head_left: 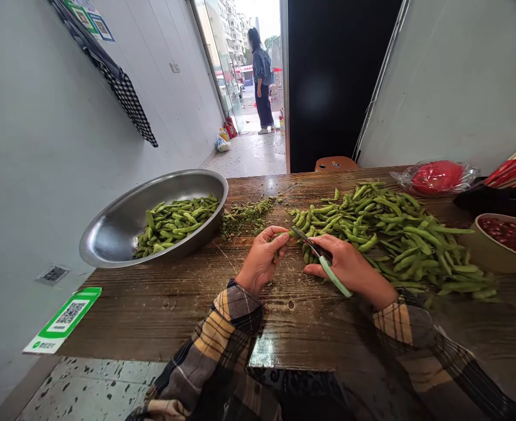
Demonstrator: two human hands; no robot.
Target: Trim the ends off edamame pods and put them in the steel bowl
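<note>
Between thumb and fingers, my left hand [263, 257] pinches a green soybean pod, mostly covered by the fingers. My right hand [349, 266] is closed around a pair of scissors [333, 276] with pale green handles. Their blades point left and reach the tip of the held pod. Close beyond my right hand spreads a big heap of soybean pods [415, 240]. To the left, a wide steel bowl [108, 234] leans at a tilt and holds many pods. Small trimmed bits [249, 216] lie in a pile between the bowl and the heap.
A tub of red pieces [481, 245] stands at the right, near a red item in clear plastic [437, 175]. A green QR-code card [65, 320] lies at the table's left edge. Beyond the table, a person [263, 82] stands in the doorway.
</note>
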